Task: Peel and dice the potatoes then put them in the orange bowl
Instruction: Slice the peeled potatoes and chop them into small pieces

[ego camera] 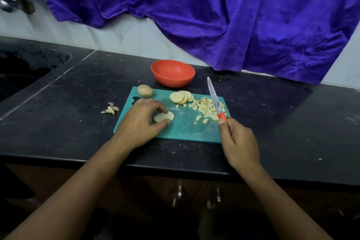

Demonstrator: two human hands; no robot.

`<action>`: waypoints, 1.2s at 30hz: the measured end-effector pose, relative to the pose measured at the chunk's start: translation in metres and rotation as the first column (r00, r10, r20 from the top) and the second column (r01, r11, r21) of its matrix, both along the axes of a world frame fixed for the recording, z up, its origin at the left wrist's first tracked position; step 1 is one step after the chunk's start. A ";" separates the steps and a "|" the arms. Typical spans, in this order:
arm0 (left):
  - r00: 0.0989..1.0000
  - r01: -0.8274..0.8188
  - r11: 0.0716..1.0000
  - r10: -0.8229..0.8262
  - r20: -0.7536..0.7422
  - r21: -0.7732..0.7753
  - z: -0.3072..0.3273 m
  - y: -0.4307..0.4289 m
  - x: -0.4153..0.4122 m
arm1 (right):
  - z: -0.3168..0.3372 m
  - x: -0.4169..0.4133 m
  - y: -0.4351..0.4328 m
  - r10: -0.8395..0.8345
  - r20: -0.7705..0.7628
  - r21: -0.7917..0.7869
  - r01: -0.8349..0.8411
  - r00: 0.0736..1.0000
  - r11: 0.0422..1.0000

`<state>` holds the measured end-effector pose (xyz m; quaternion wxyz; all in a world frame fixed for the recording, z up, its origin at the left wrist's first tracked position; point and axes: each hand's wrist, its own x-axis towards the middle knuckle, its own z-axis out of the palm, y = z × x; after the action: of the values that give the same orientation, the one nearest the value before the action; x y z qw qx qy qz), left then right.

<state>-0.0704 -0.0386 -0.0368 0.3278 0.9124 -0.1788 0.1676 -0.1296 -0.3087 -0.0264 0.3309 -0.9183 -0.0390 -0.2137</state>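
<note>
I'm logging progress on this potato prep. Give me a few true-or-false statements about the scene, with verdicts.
1. The orange bowl already holds diced potato. False: the bowl looks empty, and the diced pieces lie on the cutting board.
2. The right hand holds the knife. True.
3. The left hand holds a single potato slice on the board. True.
4. The whole potato sits in the sink. False: it sits at the board's far left corner.
5. Peels lie on the counter, left of the board. True.
</note>
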 end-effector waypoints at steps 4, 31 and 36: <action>0.997 -0.079 0.992 0.080 0.001 0.096 -0.002 0.000 0.003 | 0.007 -0.003 0.008 -0.020 -0.072 -0.201 0.006 0.997 0.980; 1.000 0.021 1.000 -0.021 0.007 0.006 -0.013 0.012 0.004 | 0.067 -0.005 0.113 -0.184 -0.565 -0.630 -0.277 0.804 0.726; 1.000 0.014 1.000 -0.015 0.004 0.012 -0.012 0.012 0.004 | 0.046 -0.026 0.103 -0.178 -0.497 -0.663 -0.240 0.849 0.709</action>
<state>-0.0665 -0.0268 -0.0490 0.3233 0.9126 -0.1871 0.1663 -0.1552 -0.2055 0.0196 -0.0432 -0.9947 -0.0414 0.0837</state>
